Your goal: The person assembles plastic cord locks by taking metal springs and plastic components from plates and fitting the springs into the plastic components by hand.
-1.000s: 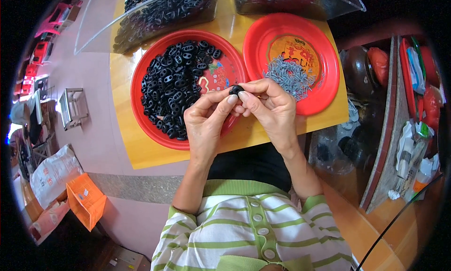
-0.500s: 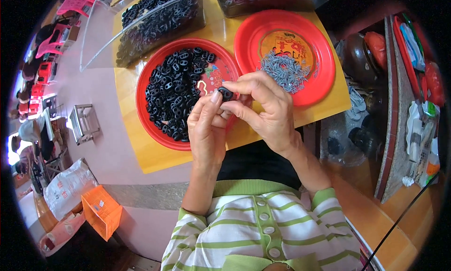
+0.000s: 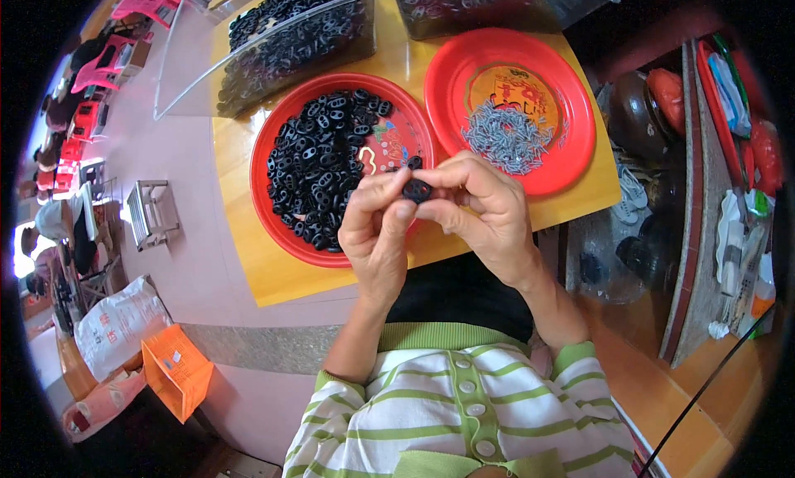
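My left hand (image 3: 377,229) and my right hand (image 3: 484,209) meet over the near edge of the table, fingertips pinched on a small black plastic piece (image 3: 416,190) with round holes. Behind it another dark piece (image 3: 415,162) shows just above the fingers; whether it is held or lies in the tray I cannot tell. To the left of my hands is a round red tray (image 3: 258,167) heaped with black two-holed pieces (image 3: 310,159). Beyond my right hand, a red plate (image 3: 571,105) carries a pile of small grey metal screws or pins (image 3: 507,137).
Two clear plastic bins (image 3: 302,43) with more black pieces stand at the far side of the yellow table (image 3: 273,287). On the floor at left are a metal stool (image 3: 149,213) and an orange basket (image 3: 175,366). A shelf (image 3: 683,229) with bags is at right.
The black piece has turned between my fingertips, and both hands have shifted slightly right and nearer to me. The dark piece behind has come into sight. The whole view has also shifted a little.
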`<state>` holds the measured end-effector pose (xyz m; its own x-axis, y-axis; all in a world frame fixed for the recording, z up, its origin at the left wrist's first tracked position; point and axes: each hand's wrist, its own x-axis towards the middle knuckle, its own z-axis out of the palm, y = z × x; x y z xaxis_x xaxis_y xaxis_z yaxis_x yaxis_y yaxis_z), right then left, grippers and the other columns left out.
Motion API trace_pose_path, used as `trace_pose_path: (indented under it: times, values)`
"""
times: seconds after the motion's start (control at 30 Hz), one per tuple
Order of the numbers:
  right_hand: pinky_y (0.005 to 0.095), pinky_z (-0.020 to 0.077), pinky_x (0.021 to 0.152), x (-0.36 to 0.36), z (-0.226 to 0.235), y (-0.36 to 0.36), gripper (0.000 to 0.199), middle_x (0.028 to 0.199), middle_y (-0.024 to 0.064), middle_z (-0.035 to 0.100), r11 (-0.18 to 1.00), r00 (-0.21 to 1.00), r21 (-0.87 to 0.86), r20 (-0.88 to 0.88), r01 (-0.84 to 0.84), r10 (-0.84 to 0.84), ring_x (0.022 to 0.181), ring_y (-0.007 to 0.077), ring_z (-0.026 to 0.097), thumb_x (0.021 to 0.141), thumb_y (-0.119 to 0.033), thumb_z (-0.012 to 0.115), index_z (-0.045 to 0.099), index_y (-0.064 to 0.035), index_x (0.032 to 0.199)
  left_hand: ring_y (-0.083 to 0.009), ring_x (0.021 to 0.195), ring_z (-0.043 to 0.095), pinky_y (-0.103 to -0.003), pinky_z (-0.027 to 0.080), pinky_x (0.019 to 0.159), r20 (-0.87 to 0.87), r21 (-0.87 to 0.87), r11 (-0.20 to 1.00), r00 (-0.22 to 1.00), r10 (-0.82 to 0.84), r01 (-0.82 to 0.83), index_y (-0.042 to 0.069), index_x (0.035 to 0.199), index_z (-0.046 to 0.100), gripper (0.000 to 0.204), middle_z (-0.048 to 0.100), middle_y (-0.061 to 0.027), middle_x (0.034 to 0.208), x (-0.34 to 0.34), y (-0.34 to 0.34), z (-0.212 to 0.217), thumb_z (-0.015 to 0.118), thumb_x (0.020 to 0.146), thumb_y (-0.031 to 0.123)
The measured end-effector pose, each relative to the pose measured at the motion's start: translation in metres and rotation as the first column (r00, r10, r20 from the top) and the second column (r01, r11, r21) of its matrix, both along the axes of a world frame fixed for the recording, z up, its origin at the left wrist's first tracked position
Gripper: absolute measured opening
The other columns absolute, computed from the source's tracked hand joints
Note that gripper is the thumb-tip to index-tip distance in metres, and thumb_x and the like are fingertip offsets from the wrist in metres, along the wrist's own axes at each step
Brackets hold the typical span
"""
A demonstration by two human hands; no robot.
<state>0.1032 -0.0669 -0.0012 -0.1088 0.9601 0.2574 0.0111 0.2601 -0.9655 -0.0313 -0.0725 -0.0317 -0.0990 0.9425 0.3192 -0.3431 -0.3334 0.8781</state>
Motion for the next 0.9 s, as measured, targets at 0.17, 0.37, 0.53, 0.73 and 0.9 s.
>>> trace_pose_path:
  times: [0.17,0.37,0.53,0.73,0.9]
  values:
    - [0.0241,0.0448,0.059,0.001,0.006,-0.017,0.025,0.080,0.0053,0.055,0.992,0.998,-0.114,-0.052,-0.052,0.047,0.067,0.0113,0.054,0.077,-0.013,0.070,0.059,-0.0014,0.096,-0.0171,0.079,0.057,-0.026,0.045,0.070,-0.085,0.114,0.993,0.996,0.008,0.002,-0.001,0.096,0.060,0.020,0.061,-0.0126,0.090,-0.006,-0.007,0.001,0.068,0.078,0.005]
    - [0.0247,0.0455,0.056,0.001,0.021,-0.020,0.022,0.078,0.0081,0.056,0.996,0.989,0.012,0.125,-0.084,0.082,0.064,0.0137,0.057,0.078,-0.011,0.068,0.058,-0.0009,0.094,-0.0179,0.073,0.058,-0.025,0.046,0.064,-0.073,0.195,0.981,0.997,0.025,-0.010,0.000,0.094,0.062,0.022,0.062,-0.0135,0.085,-0.010,-0.012,0.002,0.070,0.075,0.007]
    - [0.0231,0.0453,0.055,-0.006,0.006,-0.011,0.017,0.079,0.0070,0.057,0.988,0.999,-0.145,0.007,-0.049,0.050,0.064,0.0097,0.056,0.079,-0.006,0.066,0.058,0.0001,0.094,-0.0157,0.076,0.057,-0.023,0.045,0.066,-0.098,0.069,0.997,0.995,0.038,-0.031,-0.002,0.095,0.062,0.018,0.061,-0.0122,0.090,-0.010,-0.005,-0.002,0.065,0.077,-0.001]
    - [0.0185,0.0456,0.056,0.011,0.015,0.055,0.016,0.082,0.0030,0.063,0.986,0.995,-0.164,-0.097,0.001,-0.017,0.065,0.0041,0.055,0.082,-0.003,0.063,0.060,-0.0019,0.098,-0.0133,0.069,0.059,-0.025,0.048,0.064,-0.613,-0.112,0.985,0.789,0.038,-0.134,0.000,0.102,0.061,0.018,0.059,-0.0093,0.086,-0.028,0.038,0.018,0.058,0.084,0.001]
    - [0.0167,0.0432,0.059,0.055,0.077,0.137,0.015,0.083,-0.0012,0.063,0.804,0.776,0.400,0.281,0.439,-0.564,0.069,0.0045,0.055,0.082,-0.008,0.065,0.065,-0.0028,0.096,-0.0240,0.074,0.056,-0.033,0.047,0.065,-0.896,0.162,0.982,0.402,0.189,-0.101,0.003,0.097,0.062,0.022,0.056,-0.0101,0.081,-0.046,0.079,0.016,0.060,0.076,-0.001]
